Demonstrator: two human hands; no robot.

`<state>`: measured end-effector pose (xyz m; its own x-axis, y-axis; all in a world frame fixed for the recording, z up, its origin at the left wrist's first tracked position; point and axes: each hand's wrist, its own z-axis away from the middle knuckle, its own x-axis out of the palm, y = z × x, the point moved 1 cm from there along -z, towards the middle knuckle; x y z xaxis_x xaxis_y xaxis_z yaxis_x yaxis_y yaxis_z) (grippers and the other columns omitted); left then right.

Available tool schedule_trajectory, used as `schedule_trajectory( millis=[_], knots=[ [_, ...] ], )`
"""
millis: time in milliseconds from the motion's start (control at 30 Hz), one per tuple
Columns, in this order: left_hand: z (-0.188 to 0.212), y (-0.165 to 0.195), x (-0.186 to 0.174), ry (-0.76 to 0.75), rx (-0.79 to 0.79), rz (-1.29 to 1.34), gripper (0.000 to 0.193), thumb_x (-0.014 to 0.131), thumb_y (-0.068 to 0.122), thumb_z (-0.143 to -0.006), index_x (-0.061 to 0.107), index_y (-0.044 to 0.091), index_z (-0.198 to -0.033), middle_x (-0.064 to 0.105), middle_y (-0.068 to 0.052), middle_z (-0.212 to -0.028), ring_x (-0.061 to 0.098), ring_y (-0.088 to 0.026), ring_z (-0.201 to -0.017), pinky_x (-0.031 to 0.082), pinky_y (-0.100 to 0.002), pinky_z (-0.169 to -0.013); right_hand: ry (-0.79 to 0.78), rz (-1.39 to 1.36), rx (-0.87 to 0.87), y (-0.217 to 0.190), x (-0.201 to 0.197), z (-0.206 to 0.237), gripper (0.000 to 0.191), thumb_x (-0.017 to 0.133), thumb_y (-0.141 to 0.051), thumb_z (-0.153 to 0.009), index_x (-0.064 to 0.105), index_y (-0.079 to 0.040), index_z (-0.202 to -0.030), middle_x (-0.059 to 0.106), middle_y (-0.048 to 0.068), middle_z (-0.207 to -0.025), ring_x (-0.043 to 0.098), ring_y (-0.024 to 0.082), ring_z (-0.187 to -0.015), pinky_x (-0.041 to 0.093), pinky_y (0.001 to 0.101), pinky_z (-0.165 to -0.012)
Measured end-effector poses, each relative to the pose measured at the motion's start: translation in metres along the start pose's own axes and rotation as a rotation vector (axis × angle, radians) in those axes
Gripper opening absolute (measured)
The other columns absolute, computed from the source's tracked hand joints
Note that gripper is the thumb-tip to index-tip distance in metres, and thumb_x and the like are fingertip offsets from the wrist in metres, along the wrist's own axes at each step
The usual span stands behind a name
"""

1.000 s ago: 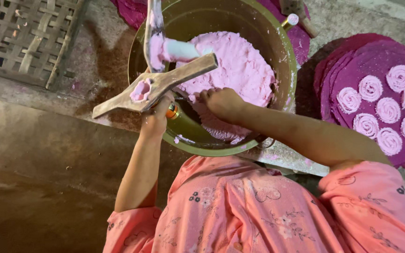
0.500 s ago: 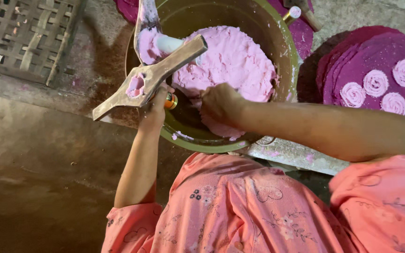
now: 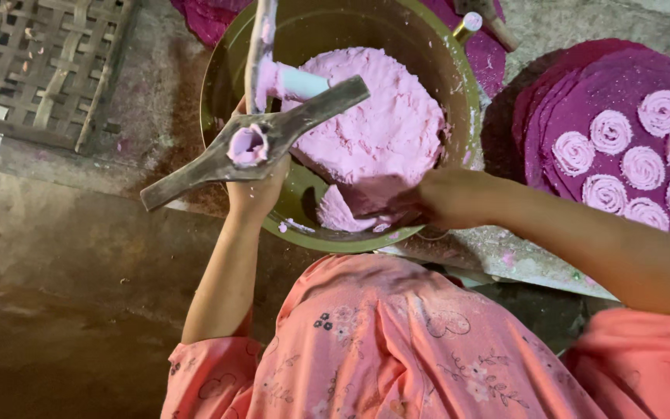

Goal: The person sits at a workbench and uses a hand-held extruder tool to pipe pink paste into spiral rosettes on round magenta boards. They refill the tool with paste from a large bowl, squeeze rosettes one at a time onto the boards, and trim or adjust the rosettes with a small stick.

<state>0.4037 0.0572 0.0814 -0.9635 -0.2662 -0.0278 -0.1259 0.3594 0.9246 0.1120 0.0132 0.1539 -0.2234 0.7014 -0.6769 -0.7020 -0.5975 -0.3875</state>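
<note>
In the head view, the person in a pink flowered dress [image 3: 397, 349] is looking straight down at a big metal bowl [image 3: 459, 93] that is holding a large lump of pink dough [image 3: 374, 124]. The left hand [image 3: 256, 190] is gripping a wooden press [image 3: 253, 143] from underneath, fingers wrapped tight around its body, and is holding it up over the bowl's near-left rim. The press's flat handle bar is lying at a slant across the bowl edge, and its round cup is showing pink dough packed inside. A dough-smeared plunger [image 3: 261, 54] is standing up from behind the press, over the bowl.

The right hand [image 3: 447, 198] is resting at the near side of the bowl, closed on the low edge of the dough lump; its fingers are hidden, so how firmly they are clamping cannot be told.

To the right of the bowl, pink spiral coils [image 3: 641, 167] are lying on a purple round mat [image 3: 552, 124]. At the top left, a woven bamboo tray [image 3: 32, 62] is lying on the ground.
</note>
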Motion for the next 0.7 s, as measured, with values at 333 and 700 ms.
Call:
schedule_trajectory(
  millis=[333, 700],
  knots=[
    [-0.018, 0.051, 0.027, -0.360, 0.219, -0.808, 0.067, 0.085, 0.030, -0.070, 0.063, 0.009, -0.130, 0.062, -0.010, -0.129, 0.068, -0.031, -0.107, 0.058, -0.042, -0.081, 0.125, -0.751, 0.139, 0.051, -0.040, 0.083, 0.038, 0.062, -0.016, -0.107, 0.072, -0.008, -0.143, 0.055, 0.039, -0.076, 0.041, 0.052, -0.069, 0.037, 0.0556, -0.061],
    [-0.002, 0.028, 0.064, -0.391, 0.169, -0.732, 0.084, 0.085, 0.043, -0.057, 0.064, 0.007, -0.130, 0.068, -0.015, -0.114, 0.066, -0.037, -0.095, 0.051, -0.051, -0.081, 0.472, 0.794, 0.000, -0.064, -0.045, 0.034, 0.025, 0.056, -0.019, -0.093, 0.068, -0.010, -0.113, 0.069, 0.005, -0.090, 0.072, 0.027, -0.080, 0.058, 0.0407, -0.067]
  ],
)
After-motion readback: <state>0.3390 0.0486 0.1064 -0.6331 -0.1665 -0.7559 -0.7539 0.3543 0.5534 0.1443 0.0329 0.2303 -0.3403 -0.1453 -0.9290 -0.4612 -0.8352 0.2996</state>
